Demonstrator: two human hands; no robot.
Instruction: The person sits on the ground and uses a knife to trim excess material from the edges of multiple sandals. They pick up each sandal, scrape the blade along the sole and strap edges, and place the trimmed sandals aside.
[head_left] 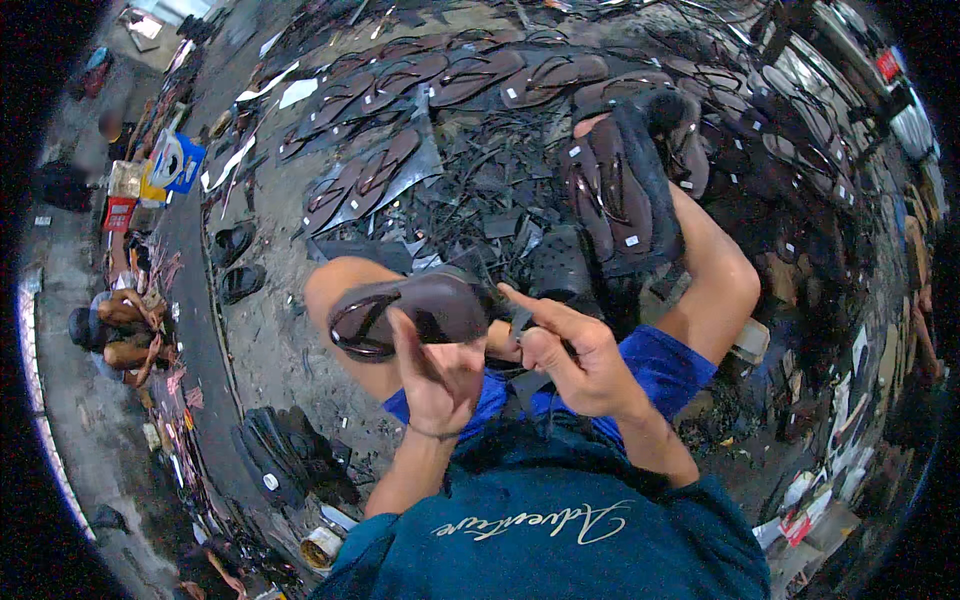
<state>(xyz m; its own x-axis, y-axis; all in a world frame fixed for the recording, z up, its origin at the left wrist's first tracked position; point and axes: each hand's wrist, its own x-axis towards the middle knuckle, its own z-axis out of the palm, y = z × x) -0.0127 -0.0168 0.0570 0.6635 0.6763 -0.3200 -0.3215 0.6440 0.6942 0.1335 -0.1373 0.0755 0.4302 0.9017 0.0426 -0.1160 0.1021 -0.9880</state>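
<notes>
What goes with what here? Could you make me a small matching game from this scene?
Things:
1. brown sandal
2. stack of sandals
3. row of sandals
4. right hand

Places:
A. laid out on the ground far ahead
B. held in the left hand
C. resting on the right leg
D. just right of the held sandal, forefinger raised

Pairs: 1-B, 2-C, 3-A, 4-D

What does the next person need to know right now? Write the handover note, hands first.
Left hand: holds a dark brown flip-flop in front of the chest, sole turned up.
Right hand: pinches a black strap piece at the flip-flop's right end, forefinger stretched out.
Nearby: a stack of strapped flip-flops rests on the right leg; more flip-flops lie in rows on the floor ahead, beyond a heap of black straps.
Done: many pairs already carry straps.
Left: whether this strap is seated cannot be told.
</notes>
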